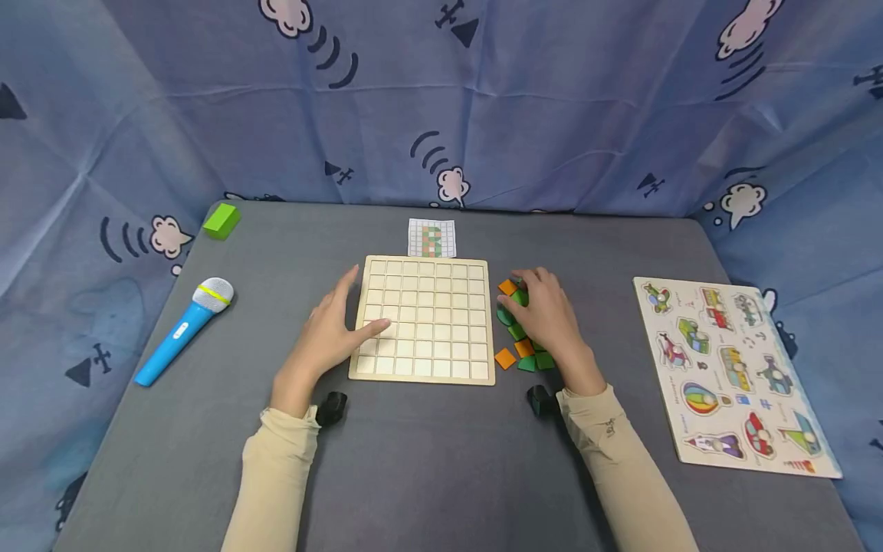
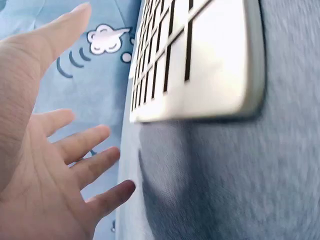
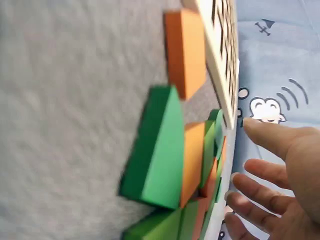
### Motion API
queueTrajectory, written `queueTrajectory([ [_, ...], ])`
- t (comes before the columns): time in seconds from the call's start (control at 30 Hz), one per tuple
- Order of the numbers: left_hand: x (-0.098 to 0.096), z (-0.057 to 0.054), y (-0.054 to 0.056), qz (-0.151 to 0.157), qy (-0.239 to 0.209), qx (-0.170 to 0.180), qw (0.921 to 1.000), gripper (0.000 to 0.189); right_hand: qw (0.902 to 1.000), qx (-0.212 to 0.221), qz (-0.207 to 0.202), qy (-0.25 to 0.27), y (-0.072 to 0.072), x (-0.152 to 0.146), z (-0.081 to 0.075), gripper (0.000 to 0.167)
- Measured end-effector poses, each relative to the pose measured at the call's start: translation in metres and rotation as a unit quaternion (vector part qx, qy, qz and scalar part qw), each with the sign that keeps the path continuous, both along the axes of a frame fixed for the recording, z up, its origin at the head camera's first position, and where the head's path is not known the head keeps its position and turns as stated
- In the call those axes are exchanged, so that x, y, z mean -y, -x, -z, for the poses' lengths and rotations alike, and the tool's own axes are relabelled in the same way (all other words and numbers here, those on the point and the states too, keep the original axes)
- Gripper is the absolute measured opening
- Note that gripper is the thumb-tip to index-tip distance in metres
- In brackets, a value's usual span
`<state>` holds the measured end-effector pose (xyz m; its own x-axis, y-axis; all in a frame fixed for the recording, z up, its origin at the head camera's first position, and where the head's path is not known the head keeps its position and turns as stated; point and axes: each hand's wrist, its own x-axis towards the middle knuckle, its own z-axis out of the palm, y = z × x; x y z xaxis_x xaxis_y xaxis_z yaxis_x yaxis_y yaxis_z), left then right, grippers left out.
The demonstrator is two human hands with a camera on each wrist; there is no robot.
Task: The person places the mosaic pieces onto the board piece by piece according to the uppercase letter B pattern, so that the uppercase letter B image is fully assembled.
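- right hand: poised at the block pile, fingers lightly bent, thumb spread well away from them; nothing seen in its grasp. contact with the pieces cannot be confirmed.
- left hand: fingers spread wide beside the board's left edge, thumb above its left-hand cells; holds nothing, and the wrist view shows it apart from the board.
- green and orange blocks: clustered just right of the board, at least one wedge-shaped; one loose orange block lies nearest the board's near right corner.
- wooden grid board: flat, between the hands; no block seen in its cells.
- printed pattern card: at the board's far edge, showing orange and green squares on a grid.
- step in hand, as judged: selecting a first block, placing not yet begun.
- next move, as judged: calls for thumb and fingertips to pinch one block by opposite sides without scattering its neighbours; colour and shape should be checked against the card.
- outlying items: blue toy microphone and lime-green rectangular block at left; vehicle puzzle board at right.
- support: grey-covered table.
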<state>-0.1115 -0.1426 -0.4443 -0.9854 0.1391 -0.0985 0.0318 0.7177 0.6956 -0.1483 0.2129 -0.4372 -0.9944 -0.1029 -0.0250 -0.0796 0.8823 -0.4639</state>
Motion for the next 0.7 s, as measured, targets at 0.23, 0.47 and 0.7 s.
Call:
queueTrajectory([
  [0.23,0.008,0.007,0.000,0.042,0.015,0.035,0.9984,0.115,0.9997,0.012,0.011,-0.019,0.011,-0.002,0.004,0.042],
  [0.47,0.008,0.010,-0.001,0.071,0.022,0.038,0.9965,0.124,0.9996,0.017,0.018,-0.014,0.016,-0.003,0.006,0.036],
  [0.7,0.007,0.013,-0.005,0.079,0.042,0.042,0.9951,0.128,0.9997,0.015,0.016,-0.011,0.020,-0.003,0.007,0.030],
])
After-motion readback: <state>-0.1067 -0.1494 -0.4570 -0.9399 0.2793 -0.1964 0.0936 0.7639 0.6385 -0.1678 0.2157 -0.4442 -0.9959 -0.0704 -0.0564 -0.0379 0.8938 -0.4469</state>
